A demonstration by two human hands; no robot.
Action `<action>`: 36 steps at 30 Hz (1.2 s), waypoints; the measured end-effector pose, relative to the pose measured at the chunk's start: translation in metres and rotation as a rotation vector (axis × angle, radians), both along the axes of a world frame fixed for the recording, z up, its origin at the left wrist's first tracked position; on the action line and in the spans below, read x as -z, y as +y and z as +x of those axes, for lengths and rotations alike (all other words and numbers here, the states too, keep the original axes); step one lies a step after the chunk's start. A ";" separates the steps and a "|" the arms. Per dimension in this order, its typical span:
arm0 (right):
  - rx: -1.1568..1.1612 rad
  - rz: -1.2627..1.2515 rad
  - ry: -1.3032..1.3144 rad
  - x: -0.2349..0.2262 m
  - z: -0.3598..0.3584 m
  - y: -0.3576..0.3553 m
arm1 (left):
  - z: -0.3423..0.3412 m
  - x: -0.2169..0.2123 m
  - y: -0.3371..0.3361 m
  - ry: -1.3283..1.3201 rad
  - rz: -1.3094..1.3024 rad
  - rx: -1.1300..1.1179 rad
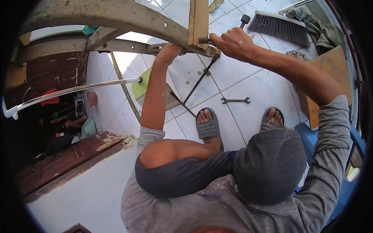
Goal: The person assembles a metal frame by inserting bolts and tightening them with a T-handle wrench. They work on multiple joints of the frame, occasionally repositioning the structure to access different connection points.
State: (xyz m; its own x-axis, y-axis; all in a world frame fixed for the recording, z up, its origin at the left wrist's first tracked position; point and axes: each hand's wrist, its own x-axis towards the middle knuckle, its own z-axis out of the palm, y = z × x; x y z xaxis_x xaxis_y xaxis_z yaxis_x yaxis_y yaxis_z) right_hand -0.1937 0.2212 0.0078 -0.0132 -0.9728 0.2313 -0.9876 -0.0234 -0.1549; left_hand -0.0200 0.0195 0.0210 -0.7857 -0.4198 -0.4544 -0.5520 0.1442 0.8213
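My right hand (235, 43) is closed round a dark socket wrench (244, 19), one end of which meets the wooden block's side. My left hand (169, 53) is closed on the worn metal frame (136, 47), near its joint with the upright wooden block (198, 23); its fingertips are partly hidden. From the block's lower corner a T-handle wrench (199, 83) slants down, its crossbar close to my left foot. An open-ended spanner (236, 100) lies on the floor tiles between my feet.
A broom head (279, 27) and crumpled cloth (320, 31) lie at the far right, above a wooden board (330, 81). To the left are a green dustpan (143, 83) with a long pole (77, 89), and a dark doorway where another person (64, 130) sits. I sit on a blue chair (307, 139).
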 end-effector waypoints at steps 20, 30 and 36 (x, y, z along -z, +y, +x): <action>-0.057 1.100 -1.096 -0.067 -0.048 -0.048 | 0.021 0.010 -0.014 0.316 -0.103 0.077; 0.087 0.071 -0.072 -0.011 -0.002 -0.014 | 0.002 0.019 -0.017 0.159 -0.385 0.104; 0.141 0.058 -0.021 -0.013 0.009 -0.013 | -0.004 -0.020 -0.022 -0.063 0.056 -0.015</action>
